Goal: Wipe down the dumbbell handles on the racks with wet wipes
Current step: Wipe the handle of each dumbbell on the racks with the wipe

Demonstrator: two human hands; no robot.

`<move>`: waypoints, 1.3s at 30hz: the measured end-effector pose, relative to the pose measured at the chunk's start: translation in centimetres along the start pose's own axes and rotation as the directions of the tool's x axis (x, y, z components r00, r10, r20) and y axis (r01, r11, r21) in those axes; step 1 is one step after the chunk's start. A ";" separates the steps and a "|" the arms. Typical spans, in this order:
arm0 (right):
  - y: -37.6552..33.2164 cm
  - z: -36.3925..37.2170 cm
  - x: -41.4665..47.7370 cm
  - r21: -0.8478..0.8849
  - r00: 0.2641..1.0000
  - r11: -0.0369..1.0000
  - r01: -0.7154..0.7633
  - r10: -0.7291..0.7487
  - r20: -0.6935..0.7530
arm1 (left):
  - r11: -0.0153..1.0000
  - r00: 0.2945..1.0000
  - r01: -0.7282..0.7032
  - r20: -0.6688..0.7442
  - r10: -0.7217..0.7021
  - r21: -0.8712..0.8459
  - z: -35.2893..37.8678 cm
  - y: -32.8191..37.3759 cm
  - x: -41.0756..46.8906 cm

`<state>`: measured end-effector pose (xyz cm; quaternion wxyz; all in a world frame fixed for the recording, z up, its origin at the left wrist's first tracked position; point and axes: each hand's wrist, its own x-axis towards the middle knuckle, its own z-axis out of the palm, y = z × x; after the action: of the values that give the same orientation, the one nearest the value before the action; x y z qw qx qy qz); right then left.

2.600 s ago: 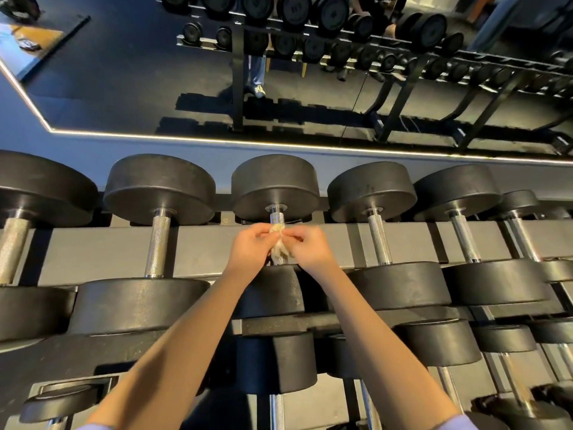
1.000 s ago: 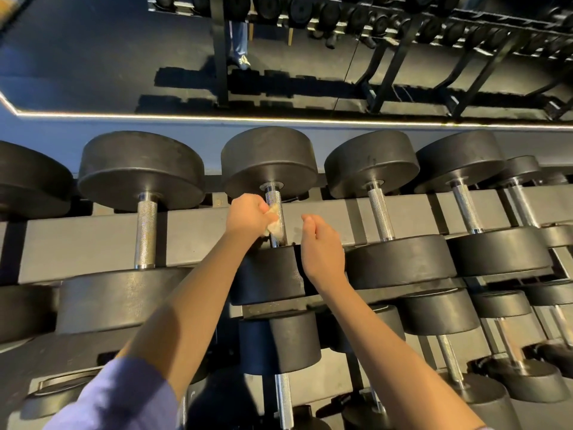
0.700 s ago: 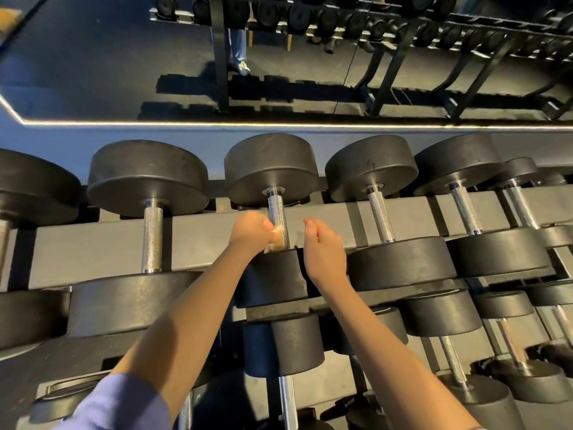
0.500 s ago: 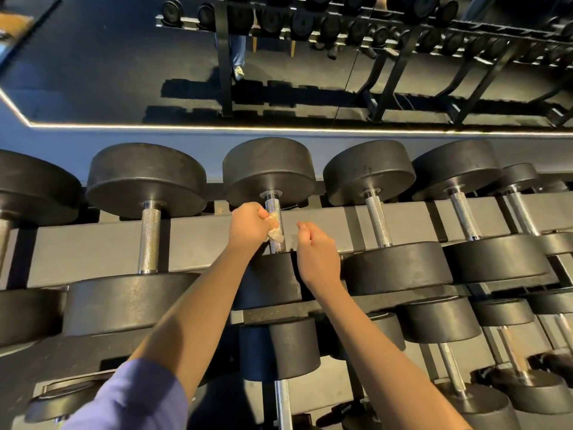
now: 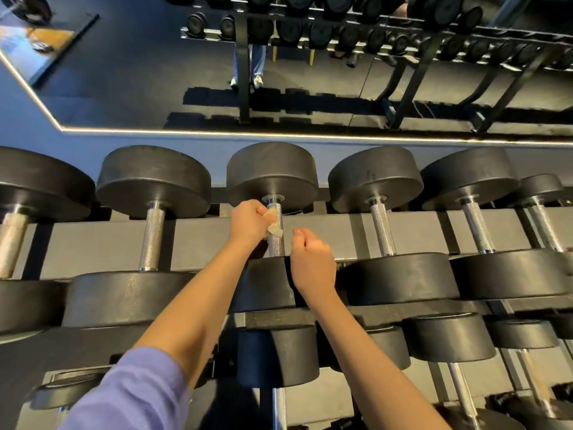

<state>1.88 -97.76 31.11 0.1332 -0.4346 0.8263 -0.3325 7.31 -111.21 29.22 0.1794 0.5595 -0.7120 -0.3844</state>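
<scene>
Clearly the middle dumbbell's handle on the top rack is being wiped: the left hand has its fingers clamped on the wet wipe, pressing it to the handle's far end. The right hand hovers just beside it, fingers curled on nothing. The next move is probably a drag toward the near head. How far the wipe wraps round the handle is hidden.

The left hand hid most of the wet wipe against the centre handle; far left of that handle, one dumbbell ran off-frame.
</scene>
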 end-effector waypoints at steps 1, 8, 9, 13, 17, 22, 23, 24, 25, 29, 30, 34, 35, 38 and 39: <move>0.1 -0.1 0.1 0.048 1.000 0.999 -0.004 0.004 -0.001 | 1.000 0.999 -0.006 -0.037 0.006 0.009 0.1 0.3 0.4; 0.3 0.2 0.4 0.116 0.996 0.993 -0.034 0.043 -0.076 | 0.998 0.995 -0.042 0.098 0.036 0.053 -0.1 -0.7 0.0; 0.6 0.4 0.5 0.140 0.995 0.989 -0.056 0.067 -0.077 | 0.998 0.986 -0.046 0.161 0.037 0.052 -0.4 -1.0 -0.2; 0.3 0.5 0.1 0.068 0.996 0.998 0.005 0.001 -0.084 | 0.988 0.940 -0.134 0.325 0.101 0.080 -2.1 -2.2 -1.4; -0.8 -0.5 -0.3 -0.142 1.000 0.990 0.002 -0.002 0.002 | 0.963 0.955 -0.241 0.207 0.214 0.118 -5.1 -3.3 -2.8; -4.0 2.7 -2.2 -0.314 0.994 0.945 0.092 -0.108 -0.033 | 0.905 0.930 -0.368 0.108 0.353 0.213 -11.4 -6.3 -4.0; -4.9 3.9 -2.7 -0.287 0.990 0.951 0.112 -0.130 -0.047 | 0.904 0.933 -0.360 0.066 0.354 0.232 -12.7 -7.3 -3.9; -5.8 5.0 -3.2 -0.247 0.988 0.961 0.128 -0.145 -0.054 | 0.912 0.940 -0.335 0.016 0.341 0.239 -13.8 -8.3 -3.8; -6.6 6.1 -3.5 -0.195 0.985 0.970 0.146 -0.161 -0.065 | 0.926 0.948 -0.300 -0.039 0.317 0.230 -14.6 -9.1 -3.7; -10.2 9.5 -3.7 0.000 0.992 0.993 0.114 -0.114 0.050 | 0.976 0.972 -0.187 -0.125 0.200 0.109 -15.7 -10.8 -3.0; -11.1 10.3 -3.6 0.061 0.992 0.995 0.079 -0.084 0.090 | 0.977 0.974 -0.177 -0.119 0.190 0.118 -15.9 -11.2 -2.7; -14.1 12.9 -4.2 0.195 0.991 0.979 -0.063 0.037 0.132 | 0.974 0.981 -0.141 -0.111 0.162 0.178 -17.2 -13.6 -1.4; -14.2 13.5 -4.3 0.200 0.992 0.977 -0.072 0.050 0.113 | 0.979 0.983 -0.121 -0.116 0.141 0.162 -17.4 -14.0 -1.2; -14.6 13.8 -4.4 0.238 0.994 0.969 -0.074 0.053 0.094 | 0.989 0.991 -0.076 -0.098 0.089 0.126 -17.6 -14.2 0.0; -14.7 13.7 -4.4 0.220 0.999 0.975 -0.026 0.017 0.042 | 0.992 0.994 -0.065 -0.083 0.074 0.107 -17.5 -14.0 0.5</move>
<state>20.70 -106.06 30.41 0.2006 -0.4146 0.7861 -0.4122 28.43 -118.82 29.84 0.1941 0.5589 -0.7418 -0.3158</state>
